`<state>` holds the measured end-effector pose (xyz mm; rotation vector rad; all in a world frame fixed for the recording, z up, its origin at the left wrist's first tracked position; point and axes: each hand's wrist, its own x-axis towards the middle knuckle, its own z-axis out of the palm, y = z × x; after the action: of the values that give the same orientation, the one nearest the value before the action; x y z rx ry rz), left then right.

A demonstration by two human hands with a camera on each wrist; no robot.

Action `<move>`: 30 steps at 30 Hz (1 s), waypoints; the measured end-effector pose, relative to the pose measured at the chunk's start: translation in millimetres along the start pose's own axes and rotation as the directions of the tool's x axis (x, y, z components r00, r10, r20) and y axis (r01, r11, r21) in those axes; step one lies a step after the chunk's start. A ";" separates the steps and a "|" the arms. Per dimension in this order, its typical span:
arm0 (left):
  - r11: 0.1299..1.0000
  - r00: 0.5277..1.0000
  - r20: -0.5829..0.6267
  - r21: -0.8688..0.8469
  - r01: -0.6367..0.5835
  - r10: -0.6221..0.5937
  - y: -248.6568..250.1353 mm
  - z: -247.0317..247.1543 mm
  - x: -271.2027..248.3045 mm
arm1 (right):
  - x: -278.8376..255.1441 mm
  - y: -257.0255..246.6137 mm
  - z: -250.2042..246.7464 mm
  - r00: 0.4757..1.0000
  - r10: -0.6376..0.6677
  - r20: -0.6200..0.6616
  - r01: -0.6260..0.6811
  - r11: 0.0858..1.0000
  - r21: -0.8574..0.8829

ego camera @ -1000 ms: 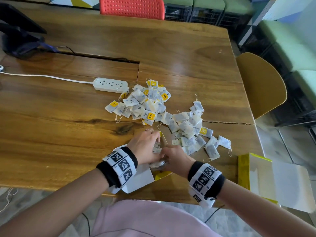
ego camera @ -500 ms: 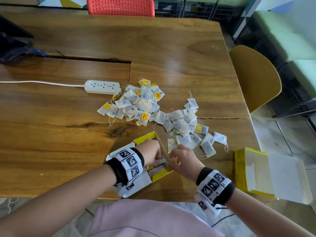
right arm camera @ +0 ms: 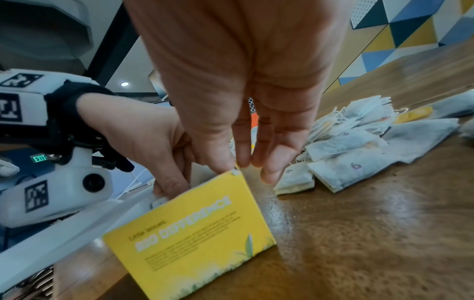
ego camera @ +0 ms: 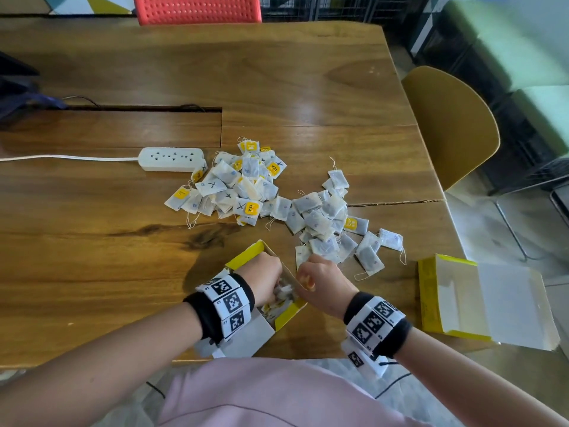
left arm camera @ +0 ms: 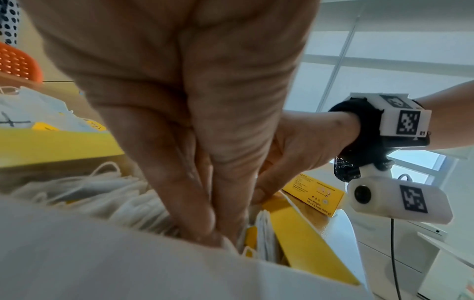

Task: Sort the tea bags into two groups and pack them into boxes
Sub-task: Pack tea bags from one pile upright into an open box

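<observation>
A yellow tea box point(ego camera: 246, 257) stands open at the table's near edge. My left hand point(ego camera: 266, 280) reaches down inside it, straight fingers point(left arm camera: 205, 219) pressing into the white tea bags point(left arm camera: 102, 194) packed there. My right hand point(ego camera: 320, 278) pinches the top corner of the box's right wall point(right arm camera: 195, 229) between thumb and fingers point(right arm camera: 218, 162). Beyond the box lie two loose piles: bags marked with an X and yellow tags point(ego camera: 237, 186), and bags with written numbers point(ego camera: 326, 220). The left fingertips are buried among the bags.
A second yellow box point(ego camera: 431, 300) lies open with its white lid spread at the right table edge. A white power strip point(ego camera: 171, 159) and its cable sit left of the piles. A yellow chair point(ego camera: 449, 127) stands by the table's right side.
Both hands brought a stack of tea bags down into the box. The left hand went in with it, and the right hand shifted onto the box's right wall.
</observation>
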<state>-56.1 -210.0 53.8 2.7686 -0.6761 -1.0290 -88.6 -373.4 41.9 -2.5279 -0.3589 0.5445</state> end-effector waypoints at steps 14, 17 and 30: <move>0.998 0.997 0.072 0.069 0.005 -0.010 12.9 -5.1 0.7 | 2.6 -3.7 -1.1 0.984 0.179 0.022 -0.180 0.983 0.025; 0.996 0.998 0.061 0.089 -0.004 -0.002 18.2 -7.6 -1.0 | 4.8 -4.8 -1.7 0.980 0.197 0.012 -0.198 0.980 0.033; 0.986 0.983 0.129 -0.088 0.141 -0.129 6.5 -8.5 -6.6 | 0.4 -16.1 1.4 0.990 -0.095 -0.103 0.083 0.990 -0.113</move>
<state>-57.4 -213.3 65.8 2.7165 -0.4427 -1.2330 -91.2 -359.2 49.4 -2.6180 -0.4703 0.3610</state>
